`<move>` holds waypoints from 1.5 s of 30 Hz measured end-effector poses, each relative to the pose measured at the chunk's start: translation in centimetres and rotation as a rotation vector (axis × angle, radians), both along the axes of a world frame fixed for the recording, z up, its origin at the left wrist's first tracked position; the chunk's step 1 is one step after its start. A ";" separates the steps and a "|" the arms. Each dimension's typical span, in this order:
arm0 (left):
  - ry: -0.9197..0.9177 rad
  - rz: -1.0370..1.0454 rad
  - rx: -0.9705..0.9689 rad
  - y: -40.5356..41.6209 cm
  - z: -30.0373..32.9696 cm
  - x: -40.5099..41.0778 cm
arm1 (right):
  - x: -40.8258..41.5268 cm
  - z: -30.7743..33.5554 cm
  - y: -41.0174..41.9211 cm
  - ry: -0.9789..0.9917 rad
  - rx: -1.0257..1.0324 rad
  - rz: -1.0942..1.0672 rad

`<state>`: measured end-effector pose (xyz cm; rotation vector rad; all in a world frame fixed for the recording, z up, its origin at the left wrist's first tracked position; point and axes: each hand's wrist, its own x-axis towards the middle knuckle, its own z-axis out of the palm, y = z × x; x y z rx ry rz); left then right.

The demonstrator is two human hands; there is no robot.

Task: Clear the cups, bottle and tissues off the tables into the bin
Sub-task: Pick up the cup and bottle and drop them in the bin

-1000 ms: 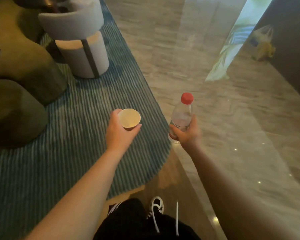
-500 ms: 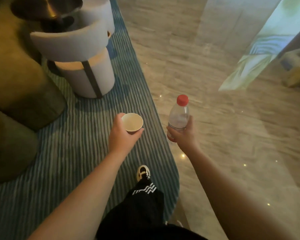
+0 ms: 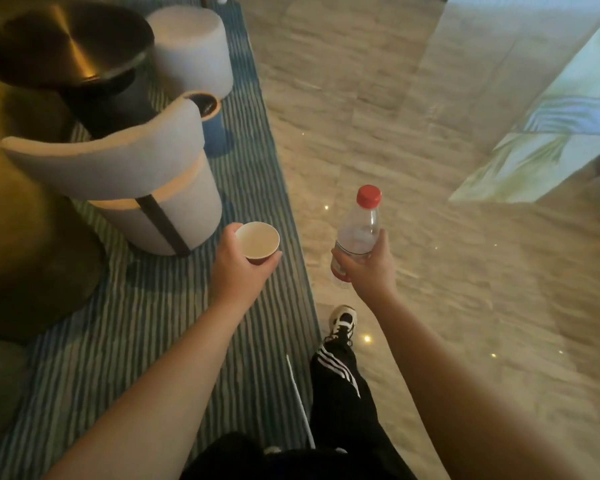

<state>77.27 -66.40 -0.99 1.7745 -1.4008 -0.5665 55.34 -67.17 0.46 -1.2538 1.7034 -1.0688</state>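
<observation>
My left hand (image 3: 238, 270) grips a paper cup (image 3: 258, 240), red outside and white inside, held upright over the striped rug. In my right hand (image 3: 369, 270) is a clear plastic bottle (image 3: 359, 233) with a red cap, upright above the marble floor. A small blue bin (image 3: 210, 123) with a dark liner stands on the rug ahead, behind the back of a grey chair and partly hidden by it. Both arms are stretched forward at about the same height.
A grey barrel chair (image 3: 125, 181) stands ahead on the left. A round brass-topped table (image 3: 66, 46) and a grey stool (image 3: 191, 46) lie beyond it. The blue striped rug (image 3: 146, 323) borders the marble floor (image 3: 465, 271). My shoe (image 3: 342, 322) steps at the rug's edge.
I have walked forward along the rug's edge. The chair, table and stool have come closer, and the blue bin has come into sight. Both hands keep the same grip.
</observation>
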 end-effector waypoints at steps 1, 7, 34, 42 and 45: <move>0.000 0.013 -0.006 -3.2 -0.5 -0.4 | -0.5 -0.4 -3.4 0.006 -0.009 0.002; 0.020 0.142 -0.017 -24.1 -1.7 -3.4 | -4.3 -1.5 -25.8 0.035 0.002 0.142; 0.177 0.801 -0.030 -89.5 -5.0 16.7 | 21.3 -2.6 -105.8 0.160 -0.048 0.827; 0.253 1.031 0.061 -99.4 -5.9 23.9 | 33.4 -4.3 -120.1 0.131 0.066 1.045; 0.231 1.131 0.104 -102.4 -8.0 25.7 | 38.3 -6.8 -124.8 0.144 0.080 1.157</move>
